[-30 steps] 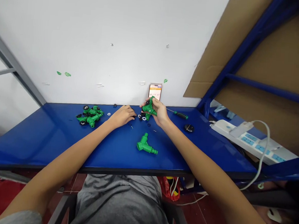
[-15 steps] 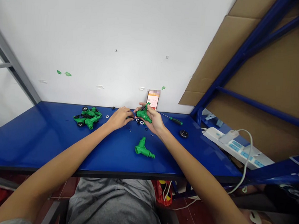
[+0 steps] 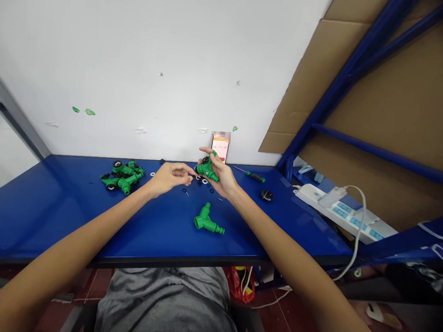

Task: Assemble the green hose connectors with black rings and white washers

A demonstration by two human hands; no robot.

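Note:
My right hand (image 3: 226, 178) is wrapped round a green Y-shaped hose connector (image 3: 207, 169) with a black part on it, held above the back of the table. Just left of it, my left hand (image 3: 172, 177) pinches a small black piece (image 3: 193, 176), too small to name for certain. Under and between the hands lie white rings (image 3: 205, 181) and small black parts. A second green Y-shaped connector (image 3: 207, 220) rests on the table nearer to me. A thin black ring (image 3: 184, 190) and small metal pins (image 3: 219, 199) are scattered close by.
A heap of green connectors (image 3: 124, 176) lies at left on the blue table (image 3: 156, 237). At right are a green-handled screwdriver (image 3: 254, 176), a round black object (image 3: 267, 195) and a white power strip (image 3: 340, 209). A phone (image 3: 220, 146) showing a timer leans against the wall.
My left thumb and fingertips have come into view, pinching the small black piece beside the connector. The right hand still holds the connector. The whole view has shifted slightly.

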